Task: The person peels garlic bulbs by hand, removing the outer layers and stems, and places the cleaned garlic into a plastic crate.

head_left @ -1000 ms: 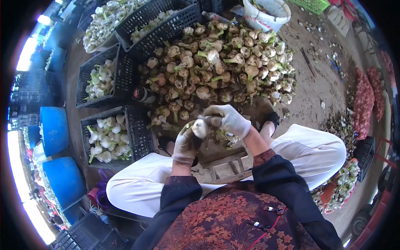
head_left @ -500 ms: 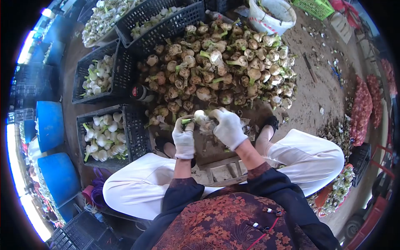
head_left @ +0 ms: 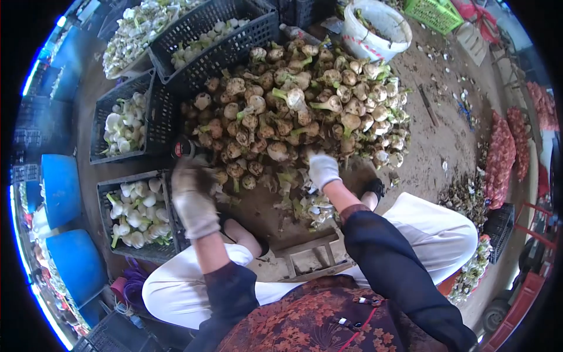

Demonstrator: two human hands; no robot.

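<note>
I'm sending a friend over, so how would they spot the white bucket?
Find the big heap of soil-stained garlic in mid-picture. At its far edge, right of centre, stands the white bucket. It is round with red marks on its side, unlike the dark crates to its left and the green crate to its right.

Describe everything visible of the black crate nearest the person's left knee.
The black crate looks like plastic: open-topped, roughly rectangular, with a perforated side wall. It stands upright on the floor, holding many pale garlic bulbs, some with green stems. The blurred, gloved left hand overlaps its right side in this view; whether they touch cannot be told. Its underside is hidden.
</note>
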